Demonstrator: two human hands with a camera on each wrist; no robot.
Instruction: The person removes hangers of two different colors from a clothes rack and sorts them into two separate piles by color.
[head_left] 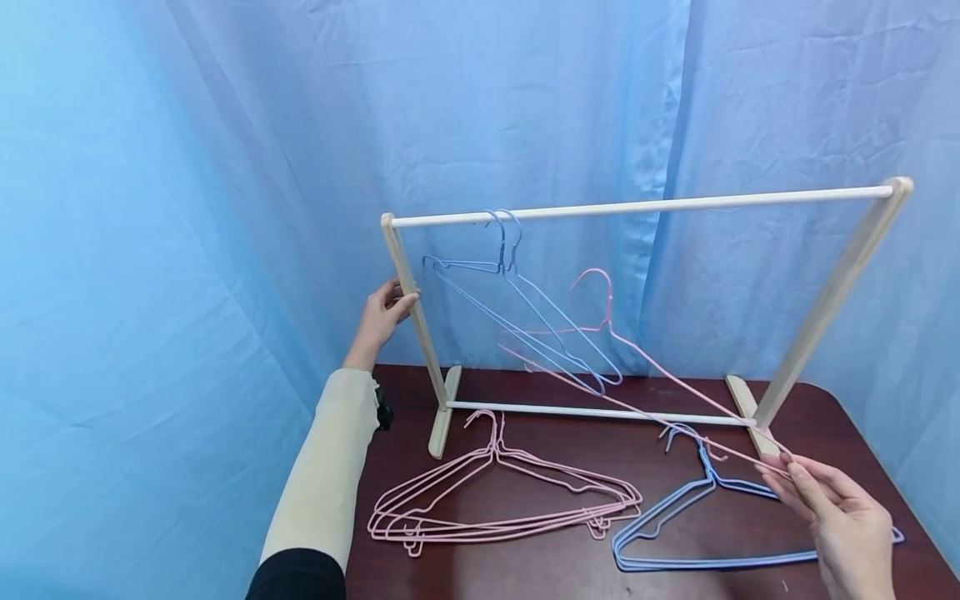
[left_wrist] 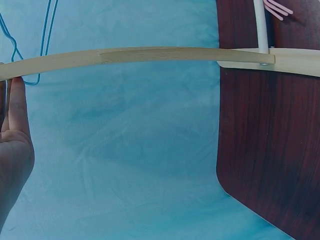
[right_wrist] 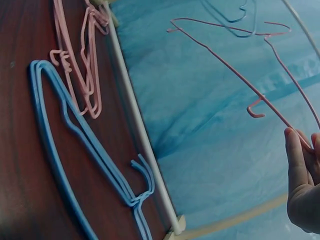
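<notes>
At the far right, my right hand [head_left: 847, 521] pinches a pink wire hanger [head_left: 608, 310] by one end between thumb and fingers. The hanger slants up and leftward in front of the rack, its hook free in the air below the top rod [head_left: 697, 203]. My left hand [head_left: 380, 321] grips the rack's left wooden post [head_left: 426, 350], thumb in front and fingers partly hidden behind. Two blue wire hangers [head_left: 503, 250] hang from the rod's left part. In the right wrist view, the pink hanger [right_wrist: 227, 65] extends away from my fingertips [right_wrist: 296, 160].
Several pink hangers [head_left: 495, 454] lie stacked on the dark wooden table [head_left: 540, 575], left of a stack of blue hangers [head_left: 675, 500]. The rack's lower bar [head_left: 570, 411] runs behind both stacks. A right post [head_left: 832, 304] supports the rod. Blue curtains [head_left: 450, 100] surround the table.
</notes>
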